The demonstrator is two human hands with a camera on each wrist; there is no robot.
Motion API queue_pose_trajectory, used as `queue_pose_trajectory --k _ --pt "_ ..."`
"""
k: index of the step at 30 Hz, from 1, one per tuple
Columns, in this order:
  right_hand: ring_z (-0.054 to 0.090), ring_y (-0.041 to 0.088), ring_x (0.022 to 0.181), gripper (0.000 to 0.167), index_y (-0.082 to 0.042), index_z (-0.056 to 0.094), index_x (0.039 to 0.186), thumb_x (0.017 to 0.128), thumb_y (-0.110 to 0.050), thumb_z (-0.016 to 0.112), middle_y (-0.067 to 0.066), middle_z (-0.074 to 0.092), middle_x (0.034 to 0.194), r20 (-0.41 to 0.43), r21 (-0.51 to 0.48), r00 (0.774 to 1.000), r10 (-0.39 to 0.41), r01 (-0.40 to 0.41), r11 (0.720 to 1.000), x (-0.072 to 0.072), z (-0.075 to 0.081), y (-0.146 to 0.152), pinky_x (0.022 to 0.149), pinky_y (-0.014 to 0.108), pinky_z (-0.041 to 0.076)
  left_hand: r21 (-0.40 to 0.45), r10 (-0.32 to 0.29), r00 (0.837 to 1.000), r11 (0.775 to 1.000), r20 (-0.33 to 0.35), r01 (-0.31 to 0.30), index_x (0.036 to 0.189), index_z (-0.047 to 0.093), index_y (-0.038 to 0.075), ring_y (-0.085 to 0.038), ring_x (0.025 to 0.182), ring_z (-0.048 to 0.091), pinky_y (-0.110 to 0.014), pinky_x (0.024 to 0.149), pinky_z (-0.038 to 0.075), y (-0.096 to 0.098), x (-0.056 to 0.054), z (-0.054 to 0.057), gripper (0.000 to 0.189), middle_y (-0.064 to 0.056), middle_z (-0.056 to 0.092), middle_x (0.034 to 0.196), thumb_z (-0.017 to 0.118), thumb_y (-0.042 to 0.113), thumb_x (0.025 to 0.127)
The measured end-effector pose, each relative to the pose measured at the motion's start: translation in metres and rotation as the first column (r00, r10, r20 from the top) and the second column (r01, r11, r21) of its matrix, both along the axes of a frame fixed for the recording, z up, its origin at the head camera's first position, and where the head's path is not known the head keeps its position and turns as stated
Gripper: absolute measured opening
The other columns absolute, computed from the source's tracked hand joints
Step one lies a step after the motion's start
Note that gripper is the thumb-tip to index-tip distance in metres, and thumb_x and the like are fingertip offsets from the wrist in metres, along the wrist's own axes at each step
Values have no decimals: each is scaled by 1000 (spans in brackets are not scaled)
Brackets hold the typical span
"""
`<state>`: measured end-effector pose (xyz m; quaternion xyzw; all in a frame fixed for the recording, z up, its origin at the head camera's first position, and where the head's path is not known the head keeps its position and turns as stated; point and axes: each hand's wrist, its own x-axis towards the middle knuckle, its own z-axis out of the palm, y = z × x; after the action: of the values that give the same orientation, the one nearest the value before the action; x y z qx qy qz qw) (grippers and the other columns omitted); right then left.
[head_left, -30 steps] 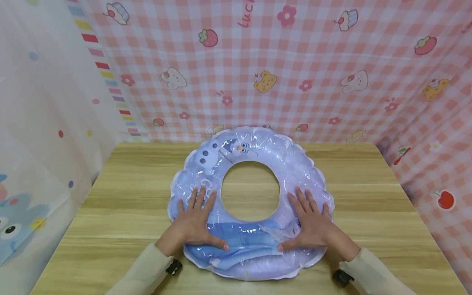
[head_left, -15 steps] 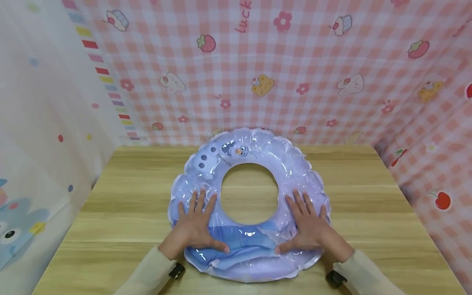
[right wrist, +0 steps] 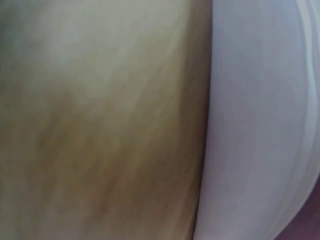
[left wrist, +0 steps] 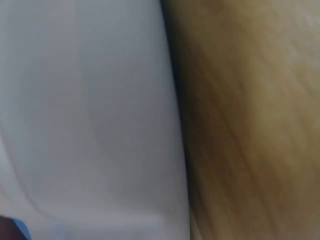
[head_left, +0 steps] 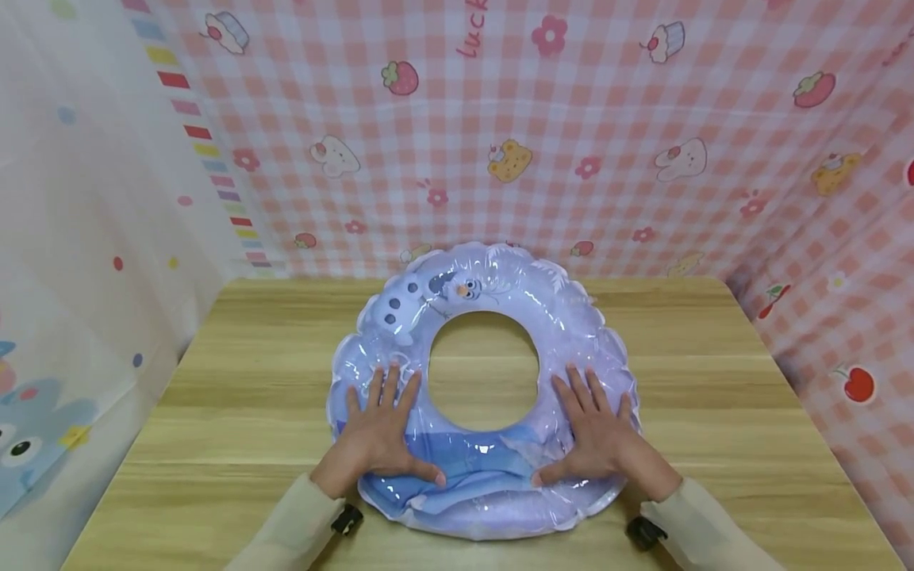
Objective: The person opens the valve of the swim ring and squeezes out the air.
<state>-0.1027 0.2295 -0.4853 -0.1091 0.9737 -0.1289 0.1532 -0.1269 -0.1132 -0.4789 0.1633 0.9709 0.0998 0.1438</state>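
A shiny blue and lilac inflatable swim ring [head_left: 485,511] with a printed snowman lies flat on the wooden table [head_left: 721,381]. My left hand [head_left: 377,436] rests on its front left part, fingers spread and straight. On the front right part lies my right hand [head_left: 598,436], also spread, its thumb pointing in toward the left thumb. Creases show in the ring's front between the two thumbs. In the left wrist view the ring's pale underside [left wrist: 110,110] fills the left half; the right wrist view shows its pale edge [right wrist: 255,120] beside blurred wood grain.
A pink checked curtain [head_left: 428,119] with printed fruit and animals hangs behind the table and along the right. A white printed curtain [head_left: 86,198] hangs on the left. Small black devices sit at the left wrist [head_left: 347,520] and right wrist [head_left: 646,533].
The right hand has shifted very slightly inward, and the ring's right edge has drawn in a little. Both hands stay spread on the ring. The head view shifts slightly.
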Motion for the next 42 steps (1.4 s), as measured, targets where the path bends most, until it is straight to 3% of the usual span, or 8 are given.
queue_pose_trajectory --k 6,21,42 --pt "-7 46 159 156 -14 9 166 48 -94 72 16 -5 174 3 -3 1000 -7 7 1000 -1 -5 2 109 88 -5 0 -4 1000 1000 7 4 167 9 18 -45 160 0 -82 116 3 2 0 0 159 -20 -1 173 78 92 44" --pt "-6 48 158 154 -12 8 166 52 -90 75 18 -6 173 35 18 999 0 0 1000 -2 6 -4 108 89 -2 0 -6 1000 1000 22 6 167 7 17 -45 160 -2 -81 117 1 0 -3 -1 159 -20 -3 173 78 91 45" --pt "-7 49 158 153 -13 7 166 52 -91 74 18 -9 173 58 22 998 -8 7 1000 -2 5 -5 108 88 -3 -3 -5 999 1000 46 5 167 6 18 -44 160 -4 -79 118 -1 1 -1 0 157 -20 -7 173 78 90 48"
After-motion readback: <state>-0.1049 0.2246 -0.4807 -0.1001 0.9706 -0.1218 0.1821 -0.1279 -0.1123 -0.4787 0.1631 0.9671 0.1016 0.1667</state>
